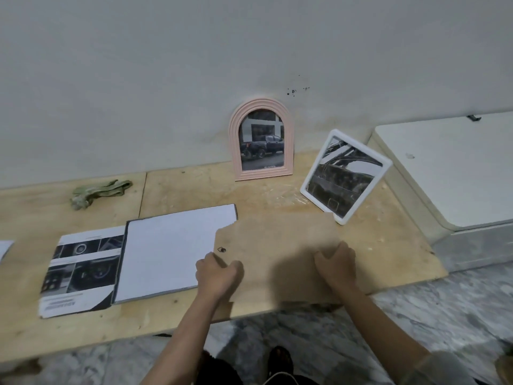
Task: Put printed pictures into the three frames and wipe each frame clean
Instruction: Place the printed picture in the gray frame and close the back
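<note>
A pink arched frame (261, 143) with a truck picture leans upright against the wall. To its right, a white rectangular frame (345, 173) with a dark picture stands tilted. A grey frame (120, 270) lies flat with a white sheet (169, 245) covering it. A brown backing board (277, 259) with a small black clip overlaps the sheet's right part. My left hand (218, 276) grips the board's left side and my right hand (337, 262) grips its right side, fingers curled. A printed sheet of car photos (80, 270) lies left of the grey frame.
Everything sits on a low wooden board (388, 240) on a marble floor. A crumpled green cloth (97, 191) lies at the back left near the wall. A white box (449, 173) stands at the right. Another paper's corner (4, 250) shows at the far left.
</note>
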Demonstrator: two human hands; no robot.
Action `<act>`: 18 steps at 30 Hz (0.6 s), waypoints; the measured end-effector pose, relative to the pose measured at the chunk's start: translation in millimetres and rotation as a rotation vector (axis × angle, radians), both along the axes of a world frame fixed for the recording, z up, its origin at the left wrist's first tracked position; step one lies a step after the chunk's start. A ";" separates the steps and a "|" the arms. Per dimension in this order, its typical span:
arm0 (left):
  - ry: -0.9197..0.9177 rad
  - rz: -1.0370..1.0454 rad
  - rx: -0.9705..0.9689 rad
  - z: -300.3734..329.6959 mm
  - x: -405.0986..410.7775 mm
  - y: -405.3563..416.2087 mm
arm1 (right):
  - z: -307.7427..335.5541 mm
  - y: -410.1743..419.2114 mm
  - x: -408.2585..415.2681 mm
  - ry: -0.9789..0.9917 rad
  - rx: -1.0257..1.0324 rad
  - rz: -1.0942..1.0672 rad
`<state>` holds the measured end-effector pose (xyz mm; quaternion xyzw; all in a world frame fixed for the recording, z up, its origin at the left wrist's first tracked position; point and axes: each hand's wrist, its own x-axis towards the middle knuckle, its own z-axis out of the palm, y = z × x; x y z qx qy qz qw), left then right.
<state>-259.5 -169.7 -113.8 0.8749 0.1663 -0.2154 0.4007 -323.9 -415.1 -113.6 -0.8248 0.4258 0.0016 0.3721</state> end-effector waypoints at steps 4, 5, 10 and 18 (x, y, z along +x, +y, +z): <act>-0.034 0.099 0.036 7.3 7.8 54.1 | 0.7 48.7 26.4 -0.033 0.075 0.170; -0.040 0.120 0.044 8.1 11.2 70.4 | 1.0 63.2 34.7 -0.032 0.087 0.201; -0.077 0.173 0.093 7.0 26.8 140.6 | -3.9 130.0 70.4 -0.043 0.139 0.301; -0.090 0.181 0.097 -13.8 46.8 197.1 | -15.2 185.8 107.0 -0.089 0.115 0.343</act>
